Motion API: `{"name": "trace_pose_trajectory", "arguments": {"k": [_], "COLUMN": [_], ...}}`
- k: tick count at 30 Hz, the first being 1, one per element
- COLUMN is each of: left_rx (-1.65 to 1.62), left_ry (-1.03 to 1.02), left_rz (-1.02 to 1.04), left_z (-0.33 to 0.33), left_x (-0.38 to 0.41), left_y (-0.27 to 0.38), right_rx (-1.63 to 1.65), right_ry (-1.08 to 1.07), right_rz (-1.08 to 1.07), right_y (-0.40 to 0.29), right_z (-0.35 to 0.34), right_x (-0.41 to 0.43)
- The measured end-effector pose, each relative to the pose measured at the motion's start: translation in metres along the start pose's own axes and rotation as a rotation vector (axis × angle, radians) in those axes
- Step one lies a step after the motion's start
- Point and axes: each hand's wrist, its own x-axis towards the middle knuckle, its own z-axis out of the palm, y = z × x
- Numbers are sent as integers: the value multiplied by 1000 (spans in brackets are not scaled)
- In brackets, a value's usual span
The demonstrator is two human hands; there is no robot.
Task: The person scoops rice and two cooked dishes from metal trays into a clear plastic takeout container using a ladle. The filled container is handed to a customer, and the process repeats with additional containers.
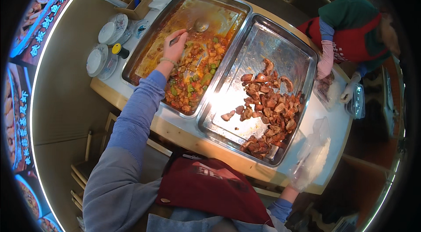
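My left hand [175, 47] grips the handle of a metal serving spoon [201, 25] over the left steel tray [196, 113]. The spoon's bowl rests in the reddish, oily sauce at the tray's far part. Diced stew [192, 77] with green pepper pieces fills the nearer right side of that tray. At the lower right, my right hand [298, 176], in a thin clear glove, holds a clear plastic food container [310, 143] with white rice [318, 154] along one side. Glare and the clear plastic blur the fingers. Between my hands lies a second steel tray [236, 135] with browned meat pieces [269, 103].
Across the table, a co-worker in a red apron [348, 39] handles a rice-and-meat container [325, 90] and a clear container [356, 102]. Left are stacked lidded bowls [102, 61], a yellow-capped jar [120, 50] and a wooden caddy [139, 6]. A wooden edge [184, 136] borders the table.
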Motion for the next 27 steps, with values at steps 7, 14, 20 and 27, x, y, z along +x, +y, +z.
{"name": "trace_pose_trajectory", "arguments": {"k": [7, 14, 20, 27], "left_rx": [-21, 107, 106, -232], "left_ry": [-421, -708, -807, -449], "left_rz": [-25, -131, -394, -582], "left_z": [3, -87, -179, -237], "left_x": [21, -30, -48, -87], "left_y": [-7, 39, 66, 11], "right_rx": [-5, -8, -7, 50], "right_ry": [56, -47, -210, -158], "right_rz": [42, 92, 156, 294], "right_y": [55, 79, 90, 121], "right_z": [25, 62, 97, 118], "right_x": [-56, -50, -32, -48]}}
